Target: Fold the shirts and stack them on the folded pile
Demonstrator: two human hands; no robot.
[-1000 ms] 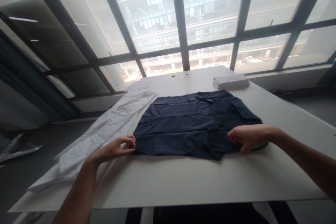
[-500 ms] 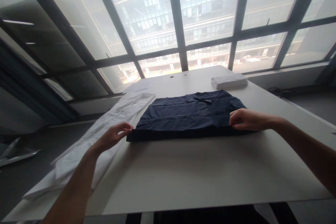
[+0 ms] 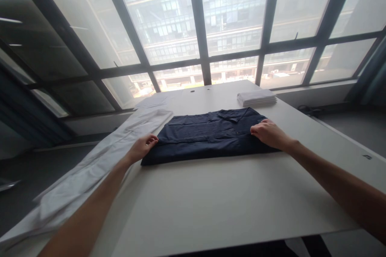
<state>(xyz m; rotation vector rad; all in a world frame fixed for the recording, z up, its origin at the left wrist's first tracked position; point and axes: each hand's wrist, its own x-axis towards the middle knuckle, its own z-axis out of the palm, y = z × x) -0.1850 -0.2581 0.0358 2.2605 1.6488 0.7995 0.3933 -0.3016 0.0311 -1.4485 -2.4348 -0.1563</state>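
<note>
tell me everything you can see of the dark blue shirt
The dark blue shirt looks like lightly creased cloth. It lies lengthwise across the white table, with its near side apparently folded over on top, and what looks like a short sleeve toward the far side. The left hand pinches its left end; the right hand grips it near its right end, hiding part of it.
</note>
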